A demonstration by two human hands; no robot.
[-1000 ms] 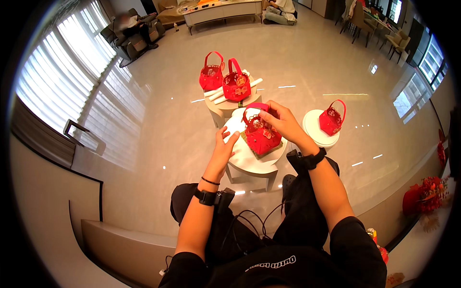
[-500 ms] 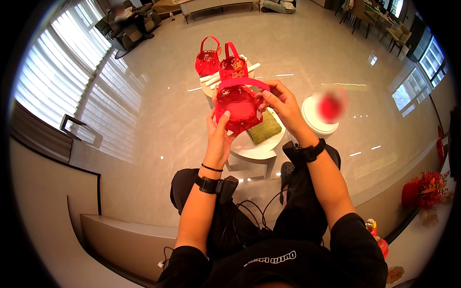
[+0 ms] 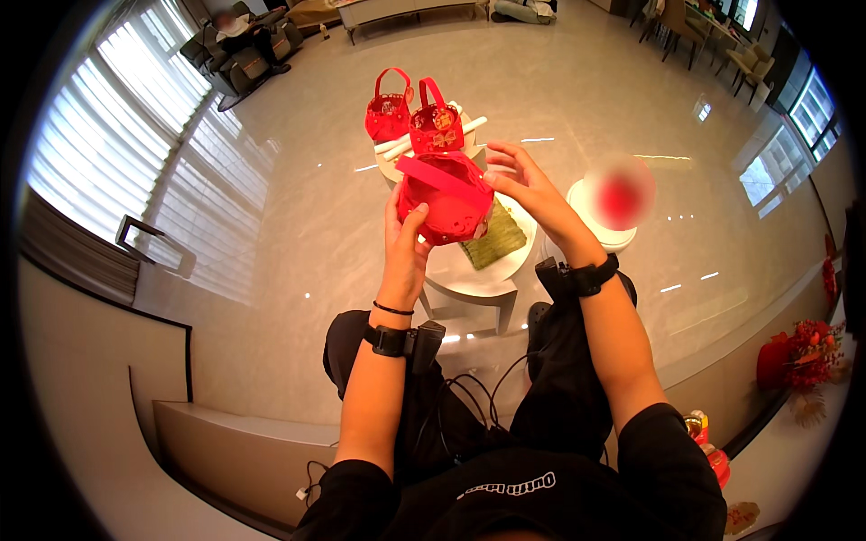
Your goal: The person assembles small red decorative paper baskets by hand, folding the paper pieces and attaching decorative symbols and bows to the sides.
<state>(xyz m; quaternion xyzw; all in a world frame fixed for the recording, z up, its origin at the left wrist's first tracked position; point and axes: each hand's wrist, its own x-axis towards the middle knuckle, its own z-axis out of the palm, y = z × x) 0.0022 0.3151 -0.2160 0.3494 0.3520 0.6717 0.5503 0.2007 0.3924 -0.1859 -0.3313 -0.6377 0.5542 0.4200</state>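
Note:
A red basket (image 3: 448, 215) with a cut-out rim is held up in front of me, its open top tilted toward me and its strap handle crossing the opening. My left hand (image 3: 405, 236) grips its left side, thumb over the near edge. At its right side is my right hand (image 3: 534, 187), fingers spread and thumb close to the rim; I cannot tell whether it touches. Two more red baskets, one at the far left (image 3: 388, 119) and one with gold ornaments (image 3: 437, 131), stand upright beyond. Partly beneath the held basket lies a folded green cloth (image 3: 495, 240).
The green cloth lies on a small white table (image 3: 475, 283). White rolls (image 3: 474, 124) lie by the far baskets. A white round stool (image 3: 603, 236) with a blurred red item is on the right. Farther off, a person (image 3: 236, 34) sits in an armchair at left.
The basket's handle has swung from the far right down across the opening. My right hand has let go of the handle and its fingers have spread. The left hand keeps its grip.

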